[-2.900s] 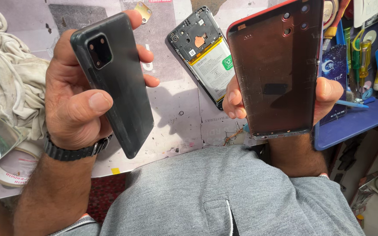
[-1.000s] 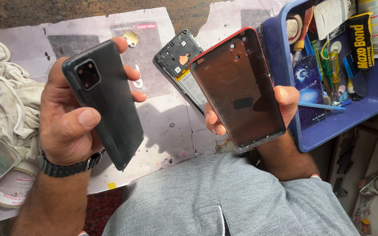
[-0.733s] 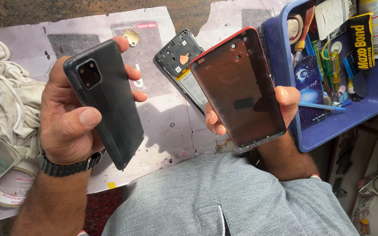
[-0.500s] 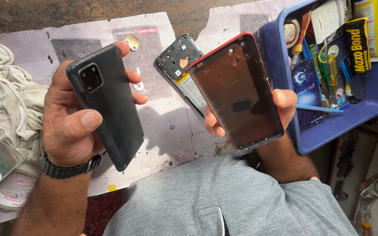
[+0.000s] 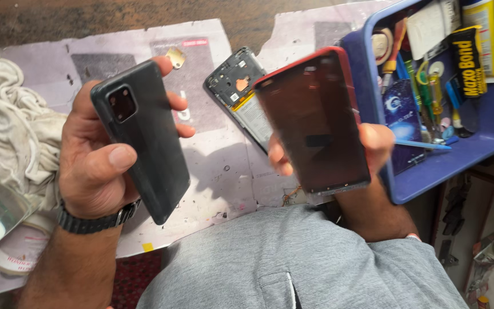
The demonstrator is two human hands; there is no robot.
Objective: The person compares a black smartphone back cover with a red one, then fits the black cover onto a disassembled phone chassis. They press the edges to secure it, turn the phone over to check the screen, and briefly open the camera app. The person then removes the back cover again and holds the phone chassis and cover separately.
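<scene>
Head view: left hand (image 5: 95, 171) grips a dark grey phone back cover (image 5: 141, 140); right hand (image 5: 367, 149) holds a red-edged phone frame (image 5: 315, 123). Judged: steady edge grips, cover aligned squarely.

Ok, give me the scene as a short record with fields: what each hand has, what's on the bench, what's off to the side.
left hand: left hand holds a black phone back cover, camera cutout up, thumb across its face
right hand: right hand holds a red-edged dark phone panel, fingers gripping both edges
bench: opened phone body lies on the paper-covered bench, partly behind the panel
right side: blue tray with small tools and glue tubes
left side: white cloth
wrist: black watch
</scene>
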